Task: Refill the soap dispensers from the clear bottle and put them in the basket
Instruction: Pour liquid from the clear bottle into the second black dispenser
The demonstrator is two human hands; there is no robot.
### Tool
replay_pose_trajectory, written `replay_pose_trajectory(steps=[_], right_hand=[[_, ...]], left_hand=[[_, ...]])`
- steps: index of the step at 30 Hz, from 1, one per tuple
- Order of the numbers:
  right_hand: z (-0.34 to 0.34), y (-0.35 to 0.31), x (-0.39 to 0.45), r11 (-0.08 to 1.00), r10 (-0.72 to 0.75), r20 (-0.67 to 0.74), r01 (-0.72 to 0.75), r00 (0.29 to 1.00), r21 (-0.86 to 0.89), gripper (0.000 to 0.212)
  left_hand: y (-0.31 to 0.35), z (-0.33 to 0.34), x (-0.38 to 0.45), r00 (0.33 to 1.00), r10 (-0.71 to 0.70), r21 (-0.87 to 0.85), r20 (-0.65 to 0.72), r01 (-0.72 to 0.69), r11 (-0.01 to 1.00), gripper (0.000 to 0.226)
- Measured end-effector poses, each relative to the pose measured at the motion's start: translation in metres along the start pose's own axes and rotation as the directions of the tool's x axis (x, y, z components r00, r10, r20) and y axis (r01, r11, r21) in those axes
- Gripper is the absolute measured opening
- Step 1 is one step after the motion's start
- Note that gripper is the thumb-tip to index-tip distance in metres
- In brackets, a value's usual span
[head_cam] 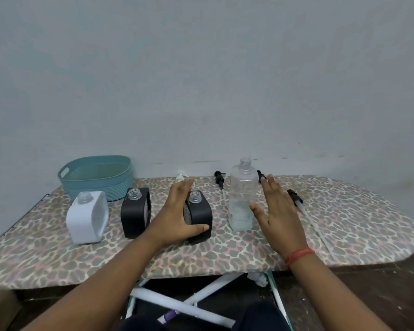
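Three uncapped soap dispensers stand in a row on the ironing board (349, 225): a white dispenser (86, 218), a left black dispenser (134, 216) and a right black dispenser (201, 211). My left hand (175, 216) lies against the right black one, thumb across its front, fingers straight along its left side. The clear bottle (242, 187) stands uncapped to the right, with a little liquid at the bottom. Spread and holding nothing, my right hand (280, 218) hovers just right of the bottle. The teal basket (93, 177) sits at the back left.
Loose pump tops lie at the back: a white pump (181, 176), a black pump (219, 181), and a black pump with a long tube (296, 200) behind my right hand. A wall runs close behind the board. The board's legs show below its front edge.
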State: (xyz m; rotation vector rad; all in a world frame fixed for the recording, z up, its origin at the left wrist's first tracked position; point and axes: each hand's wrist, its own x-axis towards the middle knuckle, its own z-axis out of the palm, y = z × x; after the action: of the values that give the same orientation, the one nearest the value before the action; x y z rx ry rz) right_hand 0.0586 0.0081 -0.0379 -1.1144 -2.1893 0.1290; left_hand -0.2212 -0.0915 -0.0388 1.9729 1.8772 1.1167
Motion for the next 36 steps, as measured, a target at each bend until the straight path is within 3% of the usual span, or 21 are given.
replay_pose_trajectory(steps=[5, 8, 11, 17, 20, 31, 36], right_hand=[[0.014, -0.001, -0.007, 0.995, -0.011, -0.051, 0.016, 0.999, 0.098, 0.070], [0.019, -0.004, -0.009, 0.979, 0.029, -0.058, -0.017, 0.998, 0.203, 0.069], [0.025, -0.008, -0.010, 0.940, 0.111, -0.058, -0.086, 0.992, 0.329, 0.069], [0.038, -0.019, -0.005, 0.774, 0.283, 0.042, -0.254, 0.958, 0.580, 0.086], [0.043, -0.028, -0.002, 0.650, 0.341, 0.088, -0.302, 0.936, 0.697, 0.093], [0.062, -0.048, 0.013, 0.654, 0.421, 0.041, -0.334, 0.906, 0.679, 0.083], [0.063, -0.044, 0.015, 0.673, 0.430, 0.014, -0.331, 0.903, 0.662, 0.076]], left_hand=[[-0.009, 0.007, -0.006, 0.998, -0.066, -0.039, 0.006, 0.067, 0.997, 0.124], [-0.014, 0.015, -0.012, 0.975, -0.216, -0.213, 0.047, 0.221, 0.952, 0.120], [-0.024, 0.023, -0.014, 0.953, -0.277, -0.388, 0.122, 0.303, 0.870, 0.126], [-0.034, 0.012, -0.005, 0.919, -0.281, -0.587, 0.277, 0.394, 0.707, 0.127], [-0.033, 0.008, -0.002, 0.915, -0.260, -0.587, 0.309, 0.398, 0.705, 0.125], [-0.043, 0.011, 0.009, 0.910, -0.211, -0.602, 0.356, 0.396, 0.694, 0.131], [-0.039, 0.016, 0.001, 0.923, -0.220, -0.635, 0.315, 0.377, 0.674, 0.129]])
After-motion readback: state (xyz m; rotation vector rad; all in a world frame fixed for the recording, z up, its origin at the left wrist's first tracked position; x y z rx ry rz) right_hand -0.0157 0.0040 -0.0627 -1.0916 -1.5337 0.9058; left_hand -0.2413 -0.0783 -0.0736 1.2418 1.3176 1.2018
